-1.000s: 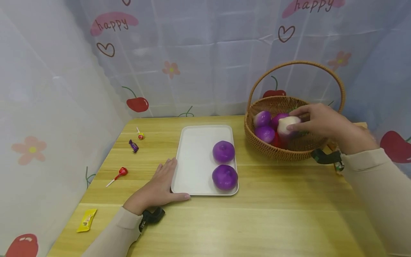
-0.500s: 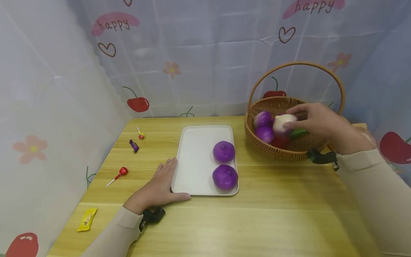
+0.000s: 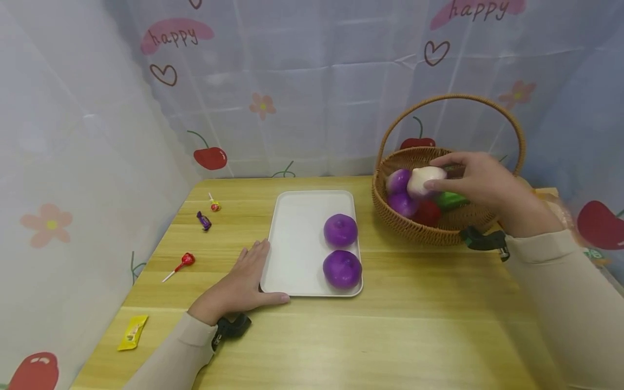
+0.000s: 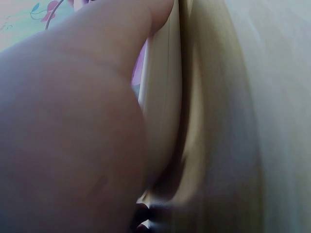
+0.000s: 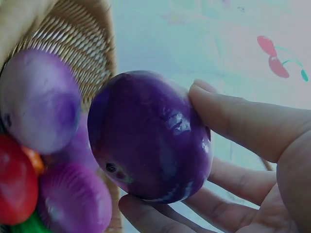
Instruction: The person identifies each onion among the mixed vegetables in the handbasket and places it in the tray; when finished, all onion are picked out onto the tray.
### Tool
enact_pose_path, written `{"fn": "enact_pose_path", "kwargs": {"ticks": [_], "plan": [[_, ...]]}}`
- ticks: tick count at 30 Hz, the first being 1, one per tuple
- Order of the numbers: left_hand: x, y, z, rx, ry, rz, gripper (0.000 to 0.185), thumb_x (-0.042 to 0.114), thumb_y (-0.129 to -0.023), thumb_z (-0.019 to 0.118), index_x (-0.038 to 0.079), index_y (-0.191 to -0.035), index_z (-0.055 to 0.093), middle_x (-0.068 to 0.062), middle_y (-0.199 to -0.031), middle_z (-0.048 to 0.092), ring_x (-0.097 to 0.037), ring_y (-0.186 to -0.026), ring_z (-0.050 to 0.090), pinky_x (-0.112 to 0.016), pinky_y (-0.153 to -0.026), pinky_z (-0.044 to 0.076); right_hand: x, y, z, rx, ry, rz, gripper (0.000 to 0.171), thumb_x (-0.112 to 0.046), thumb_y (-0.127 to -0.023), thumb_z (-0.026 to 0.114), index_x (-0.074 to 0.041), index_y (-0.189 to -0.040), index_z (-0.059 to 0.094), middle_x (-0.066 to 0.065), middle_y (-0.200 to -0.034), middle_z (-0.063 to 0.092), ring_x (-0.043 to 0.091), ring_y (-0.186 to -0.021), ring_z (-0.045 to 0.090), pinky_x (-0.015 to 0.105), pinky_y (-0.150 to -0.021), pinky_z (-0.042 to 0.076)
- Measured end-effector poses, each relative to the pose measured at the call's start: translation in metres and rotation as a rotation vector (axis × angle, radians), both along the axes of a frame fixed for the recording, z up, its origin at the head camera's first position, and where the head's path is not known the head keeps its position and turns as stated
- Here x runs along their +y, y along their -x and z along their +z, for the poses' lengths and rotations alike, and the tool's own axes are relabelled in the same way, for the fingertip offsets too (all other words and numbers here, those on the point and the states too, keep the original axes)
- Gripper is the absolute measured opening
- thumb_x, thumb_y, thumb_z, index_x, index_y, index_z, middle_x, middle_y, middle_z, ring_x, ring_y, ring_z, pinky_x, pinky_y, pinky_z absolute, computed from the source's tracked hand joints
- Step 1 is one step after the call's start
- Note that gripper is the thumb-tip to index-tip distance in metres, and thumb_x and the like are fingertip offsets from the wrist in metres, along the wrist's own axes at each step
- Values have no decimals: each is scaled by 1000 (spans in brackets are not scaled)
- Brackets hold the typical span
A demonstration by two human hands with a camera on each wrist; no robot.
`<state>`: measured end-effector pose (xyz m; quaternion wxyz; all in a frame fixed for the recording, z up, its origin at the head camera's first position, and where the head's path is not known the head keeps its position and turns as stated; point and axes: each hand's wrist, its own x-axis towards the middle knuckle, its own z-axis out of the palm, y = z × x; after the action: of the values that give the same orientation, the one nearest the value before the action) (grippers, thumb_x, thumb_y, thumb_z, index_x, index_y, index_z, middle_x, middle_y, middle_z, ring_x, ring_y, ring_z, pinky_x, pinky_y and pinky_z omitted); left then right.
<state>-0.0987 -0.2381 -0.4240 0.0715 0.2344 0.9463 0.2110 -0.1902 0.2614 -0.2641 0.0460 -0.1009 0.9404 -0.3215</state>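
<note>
My right hand (image 3: pixel 487 176) pinches a purple-and-white turnip (image 3: pixel 425 181) between thumb and fingers, over the wicker basket (image 3: pixel 414 230). In the right wrist view the turnip (image 5: pixel 146 136) shows its purple side and a small dark spot. More purple vegetables, among them one purple-and-white (image 3: pixel 398 181) and one all purple (image 3: pixel 402 204), lie in the basket beside it. My left hand (image 3: pixel 239 281) rests at the near left corner of the white tray (image 3: pixel 297 244), fingers along its side and thumb along its front edge. Two round purple vegetables (image 3: pixel 340 231) sit on the tray's right side.
A red vegetable (image 3: pixel 427 213) and a green one (image 3: pixel 450 200) are also in the basket, under its tall arched handle (image 3: pixel 450 97). On the table's left lie a red lollipop (image 3: pixel 185 260), a small lollipop (image 3: pixel 215 206), a purple-wrapped candy (image 3: pixel 203 221) and a yellow packet (image 3: pixel 132 332).
My right hand has lifted the turnip slightly and moved it left within the basket, uncovering the green and red vegetables. The left hand and tray have stayed put.
</note>
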Motion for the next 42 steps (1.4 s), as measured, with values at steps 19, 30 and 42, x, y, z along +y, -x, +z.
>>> {"fn": "enact_pose_path", "kwargs": {"ticks": [19,30,42], "plan": [[-1,1,-3,3,7,-2,138,85,-80,67,-8,-165,10,-24,-172,9,-39,-158,6,-56,-125,2,-70,-7,8,68,218,34,62,-43,-91,85,-8,-139,67,14,-133,65,31,-122,63,43,-95,55],[0,1,-2,0,15,4,138,86,-80,66,-7,-165,10,-23,-172,10,-38,-158,6,-56,-125,2,-121,-1,-3,40,330,22,62,-34,-92,85,-5,-143,64,16,-138,63,32,-126,61,48,-100,54],[1,0,0,1,11,11,138,86,-79,67,-6,-166,10,-21,-173,10,-38,-158,7,-57,-125,2,-174,12,-28,72,437,-66,61,-25,-92,86,-6,-145,62,15,-140,63,31,-125,63,41,-99,55]]}}
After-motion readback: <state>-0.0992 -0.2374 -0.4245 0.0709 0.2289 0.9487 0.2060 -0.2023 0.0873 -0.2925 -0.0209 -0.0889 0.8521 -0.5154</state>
